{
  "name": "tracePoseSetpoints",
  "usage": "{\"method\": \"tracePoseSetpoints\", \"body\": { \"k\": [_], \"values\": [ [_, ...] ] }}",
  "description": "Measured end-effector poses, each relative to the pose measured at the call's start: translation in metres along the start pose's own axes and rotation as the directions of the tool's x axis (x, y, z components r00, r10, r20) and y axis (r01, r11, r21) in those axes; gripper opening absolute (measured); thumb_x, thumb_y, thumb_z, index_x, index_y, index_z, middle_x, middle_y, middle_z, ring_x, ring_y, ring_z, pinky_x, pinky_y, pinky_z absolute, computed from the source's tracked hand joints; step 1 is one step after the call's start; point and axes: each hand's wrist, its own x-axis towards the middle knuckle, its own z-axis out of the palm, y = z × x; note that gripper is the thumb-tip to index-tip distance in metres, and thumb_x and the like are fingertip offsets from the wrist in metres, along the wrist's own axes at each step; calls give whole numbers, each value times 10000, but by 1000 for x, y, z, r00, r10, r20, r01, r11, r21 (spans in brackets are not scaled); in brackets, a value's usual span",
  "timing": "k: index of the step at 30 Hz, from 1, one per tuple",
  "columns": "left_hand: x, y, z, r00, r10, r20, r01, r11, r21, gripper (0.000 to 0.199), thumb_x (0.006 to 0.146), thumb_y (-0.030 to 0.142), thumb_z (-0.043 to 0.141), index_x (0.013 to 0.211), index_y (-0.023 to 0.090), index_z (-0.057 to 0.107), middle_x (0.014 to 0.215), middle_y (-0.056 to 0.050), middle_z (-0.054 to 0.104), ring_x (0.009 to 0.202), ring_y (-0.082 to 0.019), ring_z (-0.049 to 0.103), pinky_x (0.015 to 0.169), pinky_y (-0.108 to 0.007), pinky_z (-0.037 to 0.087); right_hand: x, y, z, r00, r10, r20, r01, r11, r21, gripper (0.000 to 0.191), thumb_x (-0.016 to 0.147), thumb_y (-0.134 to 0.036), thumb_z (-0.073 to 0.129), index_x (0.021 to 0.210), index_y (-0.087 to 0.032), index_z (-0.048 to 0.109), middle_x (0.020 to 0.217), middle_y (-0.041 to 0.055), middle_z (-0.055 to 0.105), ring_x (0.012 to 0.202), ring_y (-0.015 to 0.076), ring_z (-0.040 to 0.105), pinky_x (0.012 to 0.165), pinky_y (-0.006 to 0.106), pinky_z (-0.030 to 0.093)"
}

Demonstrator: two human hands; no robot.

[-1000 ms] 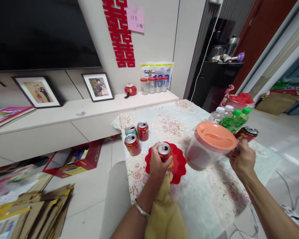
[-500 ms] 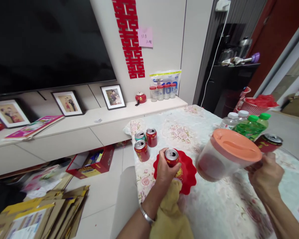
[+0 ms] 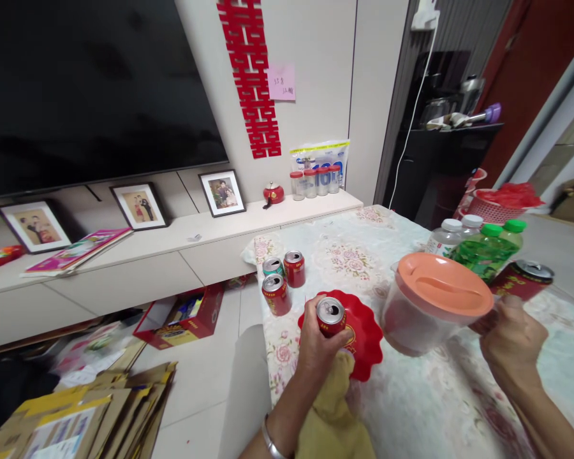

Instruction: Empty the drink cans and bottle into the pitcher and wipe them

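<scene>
My left hand (image 3: 316, 338) is wrapped round an opened red drink can (image 3: 330, 313), which is at the red scalloped plate (image 3: 366, 344); I cannot tell whether it rests on it. Fingers of my right hand (image 3: 514, 338) are closed at the handle side of a clear plastic pitcher (image 3: 411, 325) with an orange lid (image 3: 442, 280). Reddish-brown liquid shows low in the pitcher, which now looks nearly upright. A yellow cloth (image 3: 335, 408) lies beside my left forearm, partly against the plate.
Two red cans (image 3: 276, 295) and a teal can (image 3: 272, 266) stand at the table's left edge. Behind the pitcher are several plastic bottles (image 3: 483, 255) and a dark red can (image 3: 523, 280). A flowered tablecloth (image 3: 349, 258) covers the table; flattened cardboard (image 3: 119, 414) lies on the floor.
The pitcher has come from a tilt to nearly upright, a little lower, still in my right hand. My left hand keeps its hold on the can. The whole view has shifted slightly.
</scene>
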Motion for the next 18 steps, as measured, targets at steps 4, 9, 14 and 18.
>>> {"method": "tracePoseSetpoints", "body": {
  "k": [4, 9, 14, 18],
  "values": [
    [-1, -5, 3, 1000, -21, 10, 22, 999, -29, 668, 614, 150, 794, 1223, 218, 529, 1131, -35, 675, 1055, -237, 658, 988, -399, 498, -4, -11, 8, 990, 13, -139, -5, 998, 63, 384, 714, -443, 738, 526, -257, 458, 456, -27, 415, 406, 150, 374, 375, 338, 312],
    [-2, -12, 6, 1000, -7, 4, 7, 999, 33, 693, 619, 136, 791, 1254, 212, 524, 1188, -51, 659, 1124, -248, 634, 1034, -405, 470, -5, -25, 13, 995, 51, -83, -38, 989, 141, 467, 710, -441, 750, 515, -246, 373, 468, -63, 323, 411, 97, 281, 384, 283, 225],
    [-1, -15, 7, 1000, 8, 2, -8, 998, 68, 671, 641, 151, 776, 1256, 195, 510, 1207, -73, 646, 1144, -255, 624, 1048, -427, 463, 0, -35, 24, 997, 75, -36, -65, 973, 223, 505, 711, -404, 760, 520, -242, 321, 489, -87, 260, 410, 71, 228, 383, 260, 170],
    [-1, -13, 7, 1000, 12, -15, -11, 998, 64, 647, 638, 160, 775, 1229, 199, 517, 1171, -64, 664, 1109, -251, 647, 1017, -419, 488, 16, -30, 40, 997, 60, -42, -47, 964, 262, 499, 712, -467, 751, 554, -237, 337, 495, -98, 286, 416, 59, 239, 374, 221, 185]
  ]
}}
